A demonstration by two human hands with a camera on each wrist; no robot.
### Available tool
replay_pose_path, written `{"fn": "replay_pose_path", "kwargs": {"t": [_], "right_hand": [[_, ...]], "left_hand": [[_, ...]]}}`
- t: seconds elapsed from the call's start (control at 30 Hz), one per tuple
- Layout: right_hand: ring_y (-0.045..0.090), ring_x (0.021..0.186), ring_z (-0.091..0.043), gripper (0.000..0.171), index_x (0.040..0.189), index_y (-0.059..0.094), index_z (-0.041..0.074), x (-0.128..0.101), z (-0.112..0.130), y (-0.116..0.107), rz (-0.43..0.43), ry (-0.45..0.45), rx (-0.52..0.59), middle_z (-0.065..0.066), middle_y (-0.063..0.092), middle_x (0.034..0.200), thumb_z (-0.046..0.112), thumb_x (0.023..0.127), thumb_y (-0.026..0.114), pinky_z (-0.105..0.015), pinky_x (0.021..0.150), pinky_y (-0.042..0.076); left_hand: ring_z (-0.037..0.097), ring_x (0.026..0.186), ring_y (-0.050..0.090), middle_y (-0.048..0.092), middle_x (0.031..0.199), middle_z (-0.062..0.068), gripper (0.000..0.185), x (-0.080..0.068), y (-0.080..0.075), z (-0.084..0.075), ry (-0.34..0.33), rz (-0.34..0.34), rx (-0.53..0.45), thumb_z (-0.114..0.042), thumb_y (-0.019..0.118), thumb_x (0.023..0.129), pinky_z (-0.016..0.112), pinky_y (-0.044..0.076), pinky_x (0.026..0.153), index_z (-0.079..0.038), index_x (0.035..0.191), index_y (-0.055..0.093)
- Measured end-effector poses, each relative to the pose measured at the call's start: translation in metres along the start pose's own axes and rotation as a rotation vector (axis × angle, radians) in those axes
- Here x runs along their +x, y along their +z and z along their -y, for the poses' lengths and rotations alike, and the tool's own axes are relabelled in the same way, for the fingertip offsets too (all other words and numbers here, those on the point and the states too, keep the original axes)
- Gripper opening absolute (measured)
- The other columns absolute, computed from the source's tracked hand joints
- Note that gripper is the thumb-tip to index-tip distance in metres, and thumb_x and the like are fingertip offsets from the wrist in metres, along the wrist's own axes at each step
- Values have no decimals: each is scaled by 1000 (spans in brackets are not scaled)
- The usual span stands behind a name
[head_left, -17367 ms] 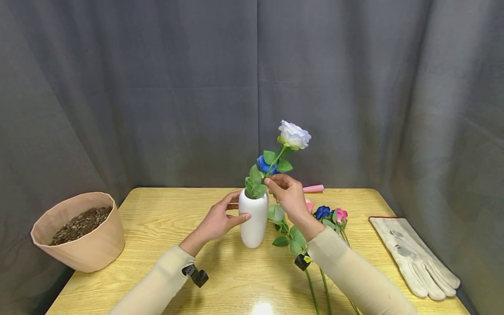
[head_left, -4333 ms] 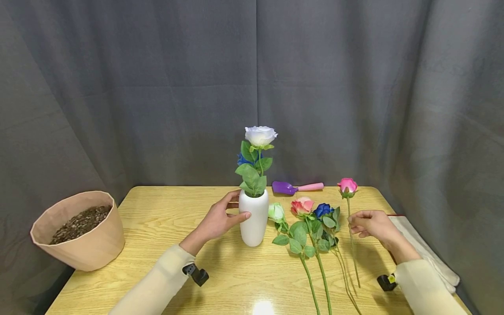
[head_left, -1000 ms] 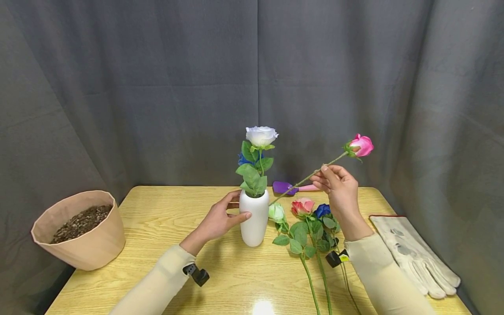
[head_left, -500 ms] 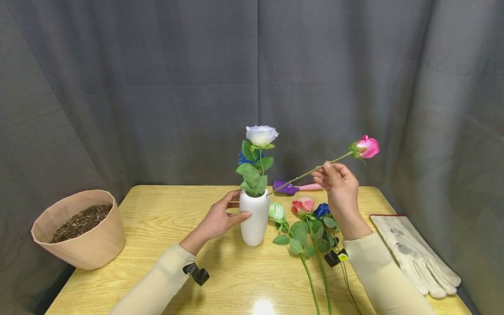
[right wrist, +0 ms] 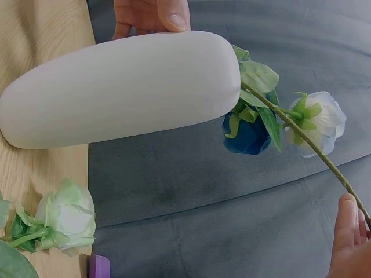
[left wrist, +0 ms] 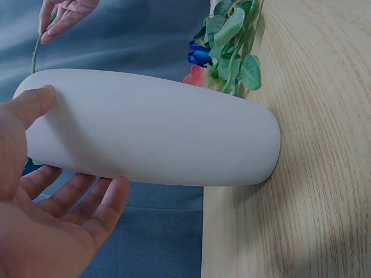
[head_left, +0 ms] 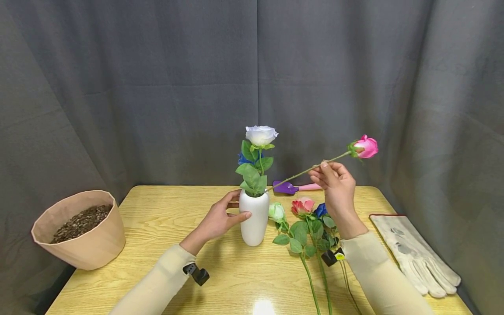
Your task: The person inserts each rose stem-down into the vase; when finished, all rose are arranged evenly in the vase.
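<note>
A big grey cloth curtain (head_left: 189, 87) hangs behind the tabletop (head_left: 165, 205) and down the sides, with soft folds. The tabletop is smooth yellow wood with wavy lines, and a shiny spot of light sits near me. At its left edge is a wide peach pot (head_left: 98, 247) with brown crumbly bits (head_left: 82, 223) inside. A flat cream glove (head_left: 413, 253) with grey patches lies at the right edge.

In the middle stands a smooth, white, rounded vase (head_left: 253, 223). My left hand (head_left: 218, 221) is wrapped around its side. A white rose (head_left: 261, 134) and a blue rose (right wrist: 246, 136) stick up out of it, with green leaves. My right hand (head_left: 338, 188) pinches the thin green stem of a pink rose (head_left: 367, 147). It slants, petals up on the right, and its stem's low end is at the vase's mouth. I can't tell how far in it goes.

Beside the vase lie 3 leafy flowers: a pale green rose (head_left: 277, 211), a red-pink rose (head_left: 302, 206) and a dark blue rose (head_left: 320, 209). Behind them is a little purple scoop (head_left: 285, 188) with a pink handle.
</note>
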State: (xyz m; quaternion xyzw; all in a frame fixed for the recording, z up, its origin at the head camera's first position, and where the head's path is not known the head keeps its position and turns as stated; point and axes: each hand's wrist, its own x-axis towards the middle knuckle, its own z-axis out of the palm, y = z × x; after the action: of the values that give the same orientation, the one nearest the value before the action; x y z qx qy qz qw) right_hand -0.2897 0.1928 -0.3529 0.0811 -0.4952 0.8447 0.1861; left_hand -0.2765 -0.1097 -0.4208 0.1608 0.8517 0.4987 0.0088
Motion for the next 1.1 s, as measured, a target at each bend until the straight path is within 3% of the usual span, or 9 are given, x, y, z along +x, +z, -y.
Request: {"fn": "replay_pose_path", "kwargs": {"t": [0.27,0.7,1.1], "right_hand": [[75,74,-13,9,99,59,5,0,-6,6,21,-8,-56,-2,73,81,13,98,64,-24,72,62],[75,76,-13,8,98,59,5,-1,-11,19,44,-110,-154,-2,73,82,12,98,63,-27,74,63],[75,76,-10,12,100,59,3,-10,-29,33,147,2,-257,2,73,81,14,99,63,-25,74,62]], "left_hand": [[26,129,57,55,141,5,74,1,0,0,2,3,-8,-39,76,89,42,56,98,-19,150,41],[26,129,57,55,141,4,74,1,0,1,4,6,-20,-40,77,88,41,56,98,-20,150,42],[27,129,57,55,141,6,73,0,-1,1,17,12,-28,-38,76,89,41,57,98,-19,150,41]]}}
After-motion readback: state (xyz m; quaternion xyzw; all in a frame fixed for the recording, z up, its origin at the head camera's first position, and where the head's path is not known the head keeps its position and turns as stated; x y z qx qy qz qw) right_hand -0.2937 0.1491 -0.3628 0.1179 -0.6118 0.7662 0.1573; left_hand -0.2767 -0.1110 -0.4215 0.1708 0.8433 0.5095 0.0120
